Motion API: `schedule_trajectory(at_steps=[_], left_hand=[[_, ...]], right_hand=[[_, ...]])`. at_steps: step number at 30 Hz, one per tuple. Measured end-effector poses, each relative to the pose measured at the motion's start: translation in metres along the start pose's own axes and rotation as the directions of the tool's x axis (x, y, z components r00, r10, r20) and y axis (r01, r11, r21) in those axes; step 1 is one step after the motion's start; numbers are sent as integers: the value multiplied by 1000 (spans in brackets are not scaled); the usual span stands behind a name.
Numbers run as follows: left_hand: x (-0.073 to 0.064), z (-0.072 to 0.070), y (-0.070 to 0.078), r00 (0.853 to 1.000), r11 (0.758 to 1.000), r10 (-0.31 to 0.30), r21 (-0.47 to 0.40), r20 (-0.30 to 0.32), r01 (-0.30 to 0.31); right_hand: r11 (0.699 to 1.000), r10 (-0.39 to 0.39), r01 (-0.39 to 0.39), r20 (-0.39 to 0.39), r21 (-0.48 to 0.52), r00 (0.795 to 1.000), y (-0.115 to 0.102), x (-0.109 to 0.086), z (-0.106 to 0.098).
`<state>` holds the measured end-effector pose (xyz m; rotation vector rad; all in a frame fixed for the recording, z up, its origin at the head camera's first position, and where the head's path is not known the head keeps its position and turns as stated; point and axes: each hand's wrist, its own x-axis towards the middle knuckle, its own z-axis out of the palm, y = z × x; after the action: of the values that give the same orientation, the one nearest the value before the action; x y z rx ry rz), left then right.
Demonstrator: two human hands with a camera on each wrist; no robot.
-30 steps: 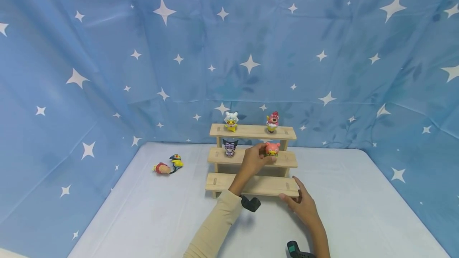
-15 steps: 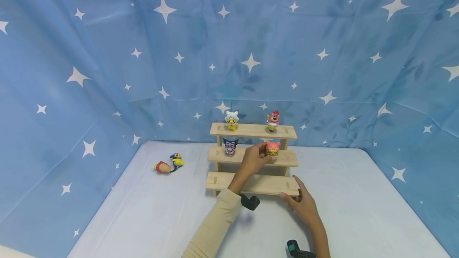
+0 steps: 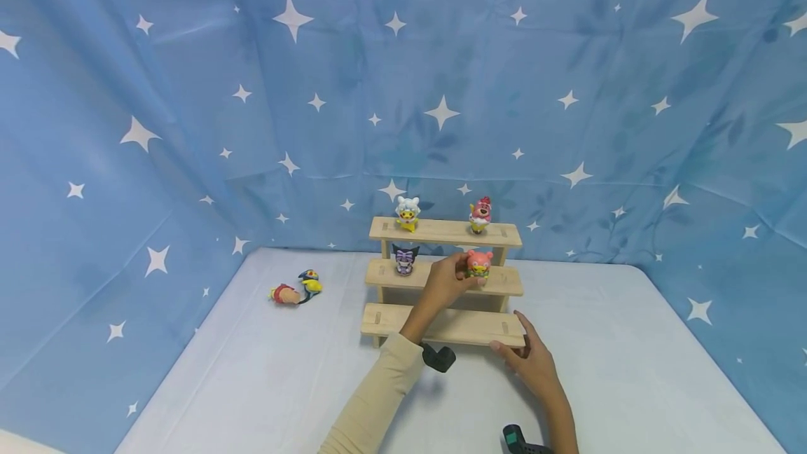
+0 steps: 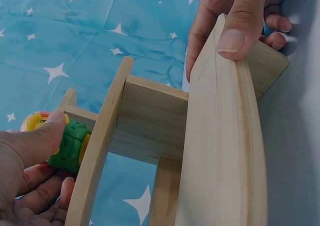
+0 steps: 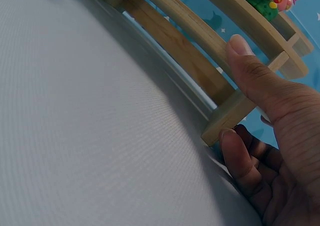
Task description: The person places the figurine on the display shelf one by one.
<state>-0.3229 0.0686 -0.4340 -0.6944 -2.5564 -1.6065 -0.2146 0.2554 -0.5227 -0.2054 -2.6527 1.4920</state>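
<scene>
My left hand (image 3: 446, 282) pinches a small figurine with a pink eared hood (image 3: 479, 263) at the right end of the middle tier of a wooden three-step display stand (image 3: 466, 324). In the left wrist view, the thumb lies over the figurine's green body (image 4: 72, 143), right beside the board's edge; whether its base touches the board cannot be told. At the right end of the bottom tier, my right hand (image 3: 532, 363) grips the stand. The right wrist view has that thumb (image 5: 250, 68) on the board and curled fingers by the end support.
On the top tier stand a white-hooded figurine (image 3: 407, 214) and a pink bear-hooded figurine (image 3: 480, 216). A black-and-purple figurine (image 3: 405, 260) sits at the middle tier's left. Two more figurines, one red and tan (image 3: 286, 294), one blue and yellow (image 3: 311, 284), lie on the white table (image 3: 252, 370).
</scene>
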Motion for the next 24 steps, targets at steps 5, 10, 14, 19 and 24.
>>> schedule_trajectory(at_steps=[5, 10, 14, 19, 24], left_hand=[[0, 0, 0, 1000, 1000, -6, -8, -3, 6], [-1, -1, 1, 1000, 1000, -21, -12, 1, 21], [-1, -1, 2, 1000, 999, -22, -31, 7, 22], [0, 0, 1, 1000, 999, 7, -38, 11, -7], [-2, 0, 1, 1000, 999, 0, -34, 16, 0]], right_hand=[[1000, -8, 8, 1, 0, 1000, 1, 0, 0], [1000, -5, 5, 4, -2, 1000, 1, 1, 0], [1000, -4, 4, 5, -7, 1000, 0, 1, -1], [1000, -3, 3, 5, -4, 1000, 0, 1, -1], [1000, -3, 3, 13, 6, 1000, 1, 1, -1]])
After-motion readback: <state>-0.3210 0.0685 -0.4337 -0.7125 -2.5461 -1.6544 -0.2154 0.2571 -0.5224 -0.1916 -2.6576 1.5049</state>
